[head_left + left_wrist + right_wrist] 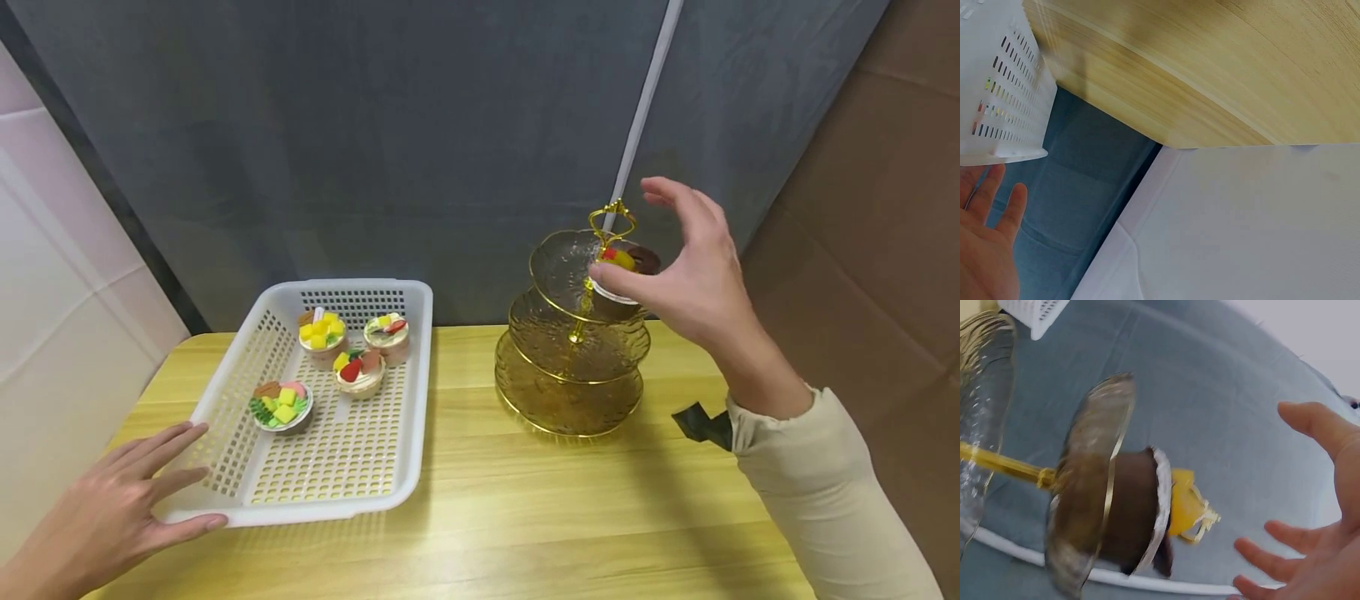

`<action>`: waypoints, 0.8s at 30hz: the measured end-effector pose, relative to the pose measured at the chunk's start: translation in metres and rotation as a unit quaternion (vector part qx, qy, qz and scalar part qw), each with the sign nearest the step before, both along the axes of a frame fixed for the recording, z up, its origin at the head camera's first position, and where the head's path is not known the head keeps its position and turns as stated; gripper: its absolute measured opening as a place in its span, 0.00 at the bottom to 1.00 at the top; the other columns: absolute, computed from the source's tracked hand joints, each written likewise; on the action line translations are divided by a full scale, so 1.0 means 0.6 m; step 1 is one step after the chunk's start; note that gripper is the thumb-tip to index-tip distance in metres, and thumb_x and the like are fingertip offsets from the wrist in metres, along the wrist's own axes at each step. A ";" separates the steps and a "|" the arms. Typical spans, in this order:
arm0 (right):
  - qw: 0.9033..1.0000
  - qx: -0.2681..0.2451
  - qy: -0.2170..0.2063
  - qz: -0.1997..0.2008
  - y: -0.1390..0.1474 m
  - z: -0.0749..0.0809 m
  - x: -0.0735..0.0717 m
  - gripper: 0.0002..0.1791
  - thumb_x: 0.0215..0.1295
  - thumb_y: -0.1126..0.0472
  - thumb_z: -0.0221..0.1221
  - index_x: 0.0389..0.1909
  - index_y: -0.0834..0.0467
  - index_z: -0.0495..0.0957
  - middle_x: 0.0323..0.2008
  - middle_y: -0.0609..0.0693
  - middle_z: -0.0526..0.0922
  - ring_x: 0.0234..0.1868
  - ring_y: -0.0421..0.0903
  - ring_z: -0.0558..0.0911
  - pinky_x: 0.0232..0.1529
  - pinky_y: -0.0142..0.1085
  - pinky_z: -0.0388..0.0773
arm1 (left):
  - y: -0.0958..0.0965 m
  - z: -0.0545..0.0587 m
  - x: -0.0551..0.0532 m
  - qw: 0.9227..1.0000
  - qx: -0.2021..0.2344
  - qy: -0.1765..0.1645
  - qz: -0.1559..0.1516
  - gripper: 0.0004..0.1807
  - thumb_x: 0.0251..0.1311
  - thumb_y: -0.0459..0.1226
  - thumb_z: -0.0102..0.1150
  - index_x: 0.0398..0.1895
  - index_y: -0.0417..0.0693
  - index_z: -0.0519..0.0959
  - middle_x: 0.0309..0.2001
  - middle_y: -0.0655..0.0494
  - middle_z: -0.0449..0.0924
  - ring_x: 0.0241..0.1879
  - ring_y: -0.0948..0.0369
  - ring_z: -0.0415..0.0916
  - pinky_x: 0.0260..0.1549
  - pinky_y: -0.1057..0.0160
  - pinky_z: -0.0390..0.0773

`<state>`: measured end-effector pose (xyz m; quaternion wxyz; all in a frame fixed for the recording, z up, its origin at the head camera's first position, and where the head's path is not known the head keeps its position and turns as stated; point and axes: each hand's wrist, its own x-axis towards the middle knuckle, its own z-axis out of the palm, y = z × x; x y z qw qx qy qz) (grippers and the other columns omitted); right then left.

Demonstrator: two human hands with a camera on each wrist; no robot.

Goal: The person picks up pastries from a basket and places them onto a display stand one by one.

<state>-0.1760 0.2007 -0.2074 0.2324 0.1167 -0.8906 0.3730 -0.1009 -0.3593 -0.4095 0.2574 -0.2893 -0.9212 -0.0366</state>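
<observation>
A brown toy dessert cup (622, 261) with yellow and red fruit on top sits on the top tier of a gold-rimmed glass three-tier stand (570, 417). Beside it is my right hand (701, 283), fingers spread and curved. In the right wrist view a gap shows between those fingers and the dessert cup. My left hand (123, 504) is at the near left corner of a white perforated basket (426, 375), with its fingers extended along the rim. Inside that basket stand several fruit-topped dessert cups, one (282, 408) nearer the left side and the others grouped farther back.
Basket and stand share a light wood table (480, 533), with the stand to the right. A grey curtain (375, 150) hangs behind the table. White cloth (67, 275) lines the left side and brown cloth (870, 217) the right. A dark green scrap (703, 425) shows by the right sleeve.
</observation>
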 end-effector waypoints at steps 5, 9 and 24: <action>0.998 0.024 0.016 0.046 -0.030 0.002 -0.001 0.48 0.48 0.49 0.76 0.72 0.46 0.65 0.70 0.44 0.65 0.74 0.41 0.55 0.70 0.57 0.54 | -0.001 -0.002 0.001 1.000 -0.002 -0.008 0.007 0.40 0.39 0.76 0.59 0.27 0.49 0.86 0.57 0.38 0.76 0.56 0.43 0.67 0.70 0.70 0.32; 0.994 0.067 0.015 0.083 -0.059 -0.007 -0.006 0.50 0.50 0.44 0.74 0.74 0.44 0.61 0.74 0.42 0.60 0.77 0.39 0.47 0.72 0.59 0.48 | -0.003 -0.003 0.002 1.000 0.004 0.001 -0.003 0.40 0.41 0.76 0.58 0.27 0.48 0.86 0.57 0.39 0.77 0.58 0.45 0.67 0.70 0.71 0.34; 0.970 0.195 0.036 0.140 -0.164 -0.060 -0.024 0.53 0.54 0.34 0.67 0.77 0.45 0.55 0.78 0.49 0.52 0.79 0.51 0.43 0.72 0.61 0.45 | -0.003 -0.002 -0.001 1.000 0.009 0.010 -0.015 0.41 0.44 0.77 0.55 0.26 0.48 0.86 0.57 0.39 0.77 0.60 0.48 0.66 0.69 0.73 0.35</action>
